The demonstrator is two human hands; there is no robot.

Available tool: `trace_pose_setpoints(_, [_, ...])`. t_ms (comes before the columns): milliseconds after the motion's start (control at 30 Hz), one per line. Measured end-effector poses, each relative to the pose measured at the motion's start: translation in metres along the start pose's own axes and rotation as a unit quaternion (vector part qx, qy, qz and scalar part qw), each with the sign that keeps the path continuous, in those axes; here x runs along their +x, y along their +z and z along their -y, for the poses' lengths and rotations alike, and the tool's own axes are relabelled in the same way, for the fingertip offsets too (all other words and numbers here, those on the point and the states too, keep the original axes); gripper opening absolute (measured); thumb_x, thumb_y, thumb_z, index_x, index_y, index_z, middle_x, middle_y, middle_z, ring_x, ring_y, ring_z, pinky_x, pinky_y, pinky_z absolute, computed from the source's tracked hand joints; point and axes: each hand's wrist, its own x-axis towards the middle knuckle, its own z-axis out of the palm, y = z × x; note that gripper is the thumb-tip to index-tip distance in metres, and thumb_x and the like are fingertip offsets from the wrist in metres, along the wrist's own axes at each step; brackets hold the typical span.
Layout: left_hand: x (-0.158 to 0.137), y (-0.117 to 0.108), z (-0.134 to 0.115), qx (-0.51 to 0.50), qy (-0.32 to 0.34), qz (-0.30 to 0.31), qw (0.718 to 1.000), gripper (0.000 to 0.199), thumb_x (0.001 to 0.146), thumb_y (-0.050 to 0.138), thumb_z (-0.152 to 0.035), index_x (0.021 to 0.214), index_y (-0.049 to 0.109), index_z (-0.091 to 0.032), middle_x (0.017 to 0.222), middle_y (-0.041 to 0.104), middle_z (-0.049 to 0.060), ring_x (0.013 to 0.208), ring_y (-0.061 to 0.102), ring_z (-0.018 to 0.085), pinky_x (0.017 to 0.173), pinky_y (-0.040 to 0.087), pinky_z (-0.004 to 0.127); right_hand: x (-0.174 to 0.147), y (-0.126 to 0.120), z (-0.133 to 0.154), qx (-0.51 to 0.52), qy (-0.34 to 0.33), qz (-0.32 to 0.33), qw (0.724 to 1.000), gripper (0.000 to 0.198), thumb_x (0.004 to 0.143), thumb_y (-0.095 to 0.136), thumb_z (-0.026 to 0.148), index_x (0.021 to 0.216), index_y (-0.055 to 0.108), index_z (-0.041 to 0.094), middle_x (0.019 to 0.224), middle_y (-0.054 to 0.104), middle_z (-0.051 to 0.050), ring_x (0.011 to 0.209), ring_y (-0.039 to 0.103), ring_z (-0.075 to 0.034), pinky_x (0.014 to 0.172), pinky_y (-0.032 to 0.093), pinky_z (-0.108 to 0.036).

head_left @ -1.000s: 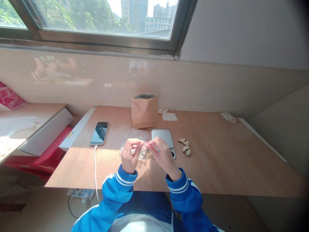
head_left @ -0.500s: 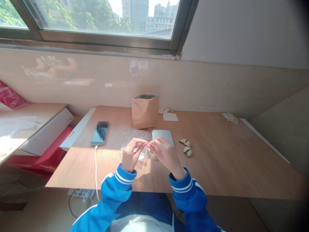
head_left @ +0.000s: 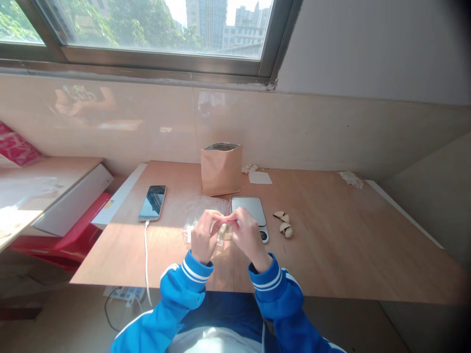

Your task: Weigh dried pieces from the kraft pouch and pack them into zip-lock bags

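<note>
My left hand [head_left: 204,236] and my right hand [head_left: 248,236] meet over the front of the table, fingertips pinched side by side. Between and below them hangs what looks like a small clear plastic bag [head_left: 225,232], its top edge in both pinches; something pale seems to be inside, too small to name. Behind my left hand lies a crumpled clear plastic bag [head_left: 195,211]. A flat digital scale [head_left: 250,208] with a silver plate sits just beyond my right hand, which covers part of it. To its right lie several pale, dark-edged dried slices [head_left: 285,228].
An open brown kraft pouch [head_left: 221,171] stands at the back, near white paper [head_left: 260,177]. A phone [head_left: 152,202] on a white cable [head_left: 146,260] lies left. Crumpled tissue [head_left: 351,179] is at the back right. A red stool [head_left: 73,240] stands beyond the table's left edge.
Both hands have drawn closer together, the right one moving left and uncovering the scale's round dial or display. The pinch stays at the same spot.
</note>
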Motion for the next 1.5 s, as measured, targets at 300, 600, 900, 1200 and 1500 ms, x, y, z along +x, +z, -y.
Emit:
trace_pose_setpoints(300, [0.012, -0.019, 0.016, -0.042, 0.000, 0.046, 0.998, 0.008, 0.092, 0.052, -0.022, 0.088, 0.058, -0.020, 0.088, 0.062, 0.002, 0.081, 0.063, 0.012, 0.071, 0.053, 0.022, -0.007, -0.007, -0.010, 0.007, -0.002, 0.018, 1.000, 0.021, 0.096, 0.049, 0.024, 0.076, 0.054, 0.023, 0.070, 0.056, -0.001, 0.071, 0.055, -0.017, 0.065, 0.044, -0.028])
trace_pose_setpoints(600, [0.024, -0.022, 0.016, -0.061, 0.047, 0.078, 0.994, 0.010, 0.087, 0.061, -0.024, 0.082, 0.068, -0.020, 0.081, 0.064, 0.003, 0.078, 0.063, 0.014, 0.074, 0.051, 0.025, 0.001, -0.010, -0.005, -0.032, -0.033, 0.050, 0.998, 0.022, 0.098, 0.044, 0.025, 0.080, 0.056, 0.022, 0.075, 0.055, -0.002, 0.074, 0.055, -0.018, 0.066, 0.046, -0.030])
trace_pose_setpoints(900, [0.020, -0.024, 0.017, -0.038, -0.010, 0.067, 0.997, 0.015, 0.085, 0.065, -0.031, 0.077, 0.068, -0.019, 0.078, 0.063, 0.002, 0.076, 0.062, 0.014, 0.071, 0.049, 0.025, 0.002, -0.011, -0.001, 0.003, -0.014, 0.059, 0.998, 0.014, 0.097, 0.049, 0.031, 0.093, 0.060, 0.024, 0.088, 0.061, -0.004, 0.086, 0.059, -0.019, 0.077, 0.048, -0.032])
trace_pose_setpoints(1200, [0.009, -0.010, 0.015, 0.005, 0.000, 0.032, 0.999, 0.018, 0.087, 0.061, -0.035, 0.080, 0.061, -0.019, 0.076, 0.063, 0.001, 0.072, 0.061, 0.013, 0.069, 0.049, 0.022, -0.003, 0.008, -0.001, -0.075, 0.005, 0.026, 0.997, 0.019, 0.096, 0.038, 0.013, 0.091, 0.054, 0.020, 0.085, 0.058, -0.007, 0.080, 0.054, -0.021, 0.070, 0.046, -0.033])
trace_pose_setpoints(1500, [0.004, -0.013, 0.016, -0.020, -0.009, -0.010, 1.000, 0.014, 0.089, 0.058, -0.029, 0.080, 0.063, -0.019, 0.079, 0.065, 0.002, 0.076, 0.064, 0.014, 0.072, 0.050, 0.024, -0.007, -0.005, -0.009, -0.038, -0.004, 0.081, 0.996, 0.019, 0.099, 0.043, 0.029, 0.087, 0.056, 0.023, 0.082, 0.059, -0.003, 0.078, 0.055, -0.018, 0.070, 0.043, -0.030])
